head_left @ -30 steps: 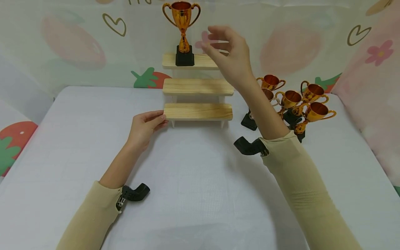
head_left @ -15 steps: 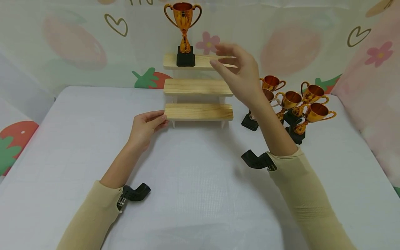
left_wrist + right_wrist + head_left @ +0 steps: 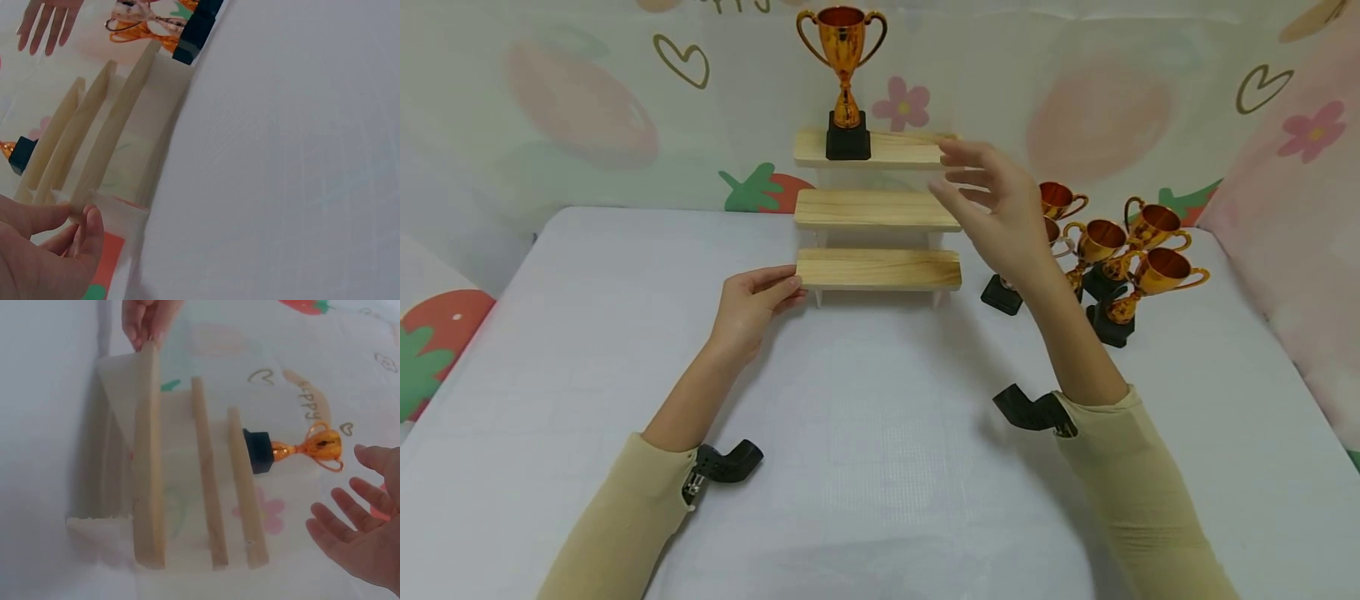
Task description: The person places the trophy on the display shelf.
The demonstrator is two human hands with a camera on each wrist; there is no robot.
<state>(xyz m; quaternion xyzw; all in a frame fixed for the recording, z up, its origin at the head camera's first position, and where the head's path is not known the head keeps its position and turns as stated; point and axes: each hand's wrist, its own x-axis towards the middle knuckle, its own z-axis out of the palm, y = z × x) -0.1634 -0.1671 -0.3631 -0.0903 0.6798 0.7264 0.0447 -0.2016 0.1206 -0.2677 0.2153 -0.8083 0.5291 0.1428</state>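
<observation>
Since the glossy gold two-handled trophy with black block base (image 3: 843, 58) stands upright left of middle on the top board (image 3: 906, 150) of the pale wooden three-tier stand (image 3: 877, 208), near the far edge of the white-covered table (image 3: 850, 467), avoid jolting it. Your left hand (image 3: 747, 310): thumb and fingers clamped on the left end of the lowest board (image 3: 877, 268); light, steady pressure should suit. Your right hand (image 3: 1003, 212): fingers apart, holding nothing; best routed clear of the top board's right end. Near the far right corner: clustered gold trophies (image 3: 1163, 267), partly masked by your right forearm (image 3: 1082, 350); count uncertain.
</observation>
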